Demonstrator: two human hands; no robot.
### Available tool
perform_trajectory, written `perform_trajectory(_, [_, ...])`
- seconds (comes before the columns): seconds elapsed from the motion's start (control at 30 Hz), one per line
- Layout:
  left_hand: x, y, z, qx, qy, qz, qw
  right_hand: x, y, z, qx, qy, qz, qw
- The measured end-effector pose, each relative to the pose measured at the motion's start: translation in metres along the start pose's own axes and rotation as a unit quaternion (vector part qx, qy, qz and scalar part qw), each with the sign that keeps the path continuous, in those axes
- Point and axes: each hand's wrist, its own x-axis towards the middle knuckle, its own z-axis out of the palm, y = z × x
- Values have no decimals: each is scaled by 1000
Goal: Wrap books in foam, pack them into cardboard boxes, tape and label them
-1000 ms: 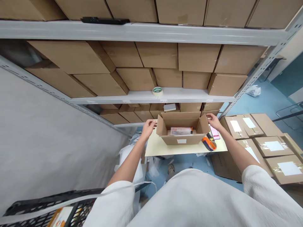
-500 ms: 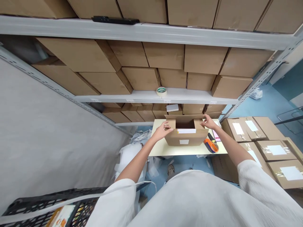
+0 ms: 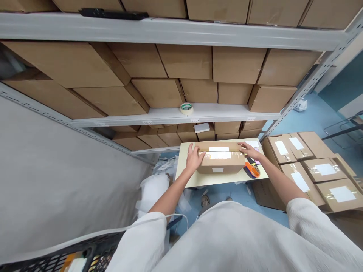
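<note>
A cardboard box with its top flaps folded down sits on the pale yellow table. White labels and strips of clear tape show on its top and near side. My left hand grips the left end, with fingers bent over the top edge. At the right end, my right hand holds the upper corner, fingers on the flap. Just right of the box lies an orange and blue tape dispenser, close under my right wrist. Whatever is inside the box is hidden.
Metal shelving packed with cardboard boxes rises behind the table. A tape roll rests on its middle shelf. Labelled boxes stand to the right. White packing material lies at left, and a black crate is at lower left.
The box's top flaps, upright and open before, are now folded down over the opening. Both hands have moved onto the top edges at the ends, and the view has shifted slightly.
</note>
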Motion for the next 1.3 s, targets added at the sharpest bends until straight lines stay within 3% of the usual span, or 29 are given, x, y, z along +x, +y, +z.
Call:
perform_trajectory(0.1, [2, -5, 4, -24, -32, -18, 999, 1, 14, 12, -28, 39, -67, 997])
perform_trajectory(0.2, [5, -10, 4, -23, -17, -27, 999, 12, 19, 21, -58, 61, -109, 990])
perform_trajectory(0.4, [17, -34, -14, -9, 22, -84, 996, 58, 4, 49, -90, 65, -122, 986])
perform_trajectory(0.53, [24, -46, -25, -9, 20, -79, 997, 74, -4, 63, -100, 66, -104, 987])
perform_trajectory(0.63, [22, -41, -27, 12, 30, -46, 998, 73, -7, 63, -101, 65, -90, 989])
perform_trajectory(0.73, [11, -25, -22, 53, 34, 30, 998, 70, -9, 63, -98, 66, -88, 989])
perform_trajectory(0.83, [-3, -5, -9, 57, -55, 132, 988, 69, -13, 66, -92, 70, -85, 990])
perform_trajectory(0.9, [-9, 5, 1, 71, -92, 160, 980, 66, -13, 67, -78, 69, -78, 992])
perform_trajectory(1.03, [-10, 8, 13, 83, -105, 161, 978, 41, 12, 56, -75, 150, -58, 984])
perform_trajectory(1.17, [-6, 4, 15, 84, -110, 158, 978, -19, 74, 39, -164, 249, 47, 953])
perform_trajectory(1.3, [-4, 3, 14, 86, -111, 149, 979, -76, 132, 38, -291, 229, 181, 911])
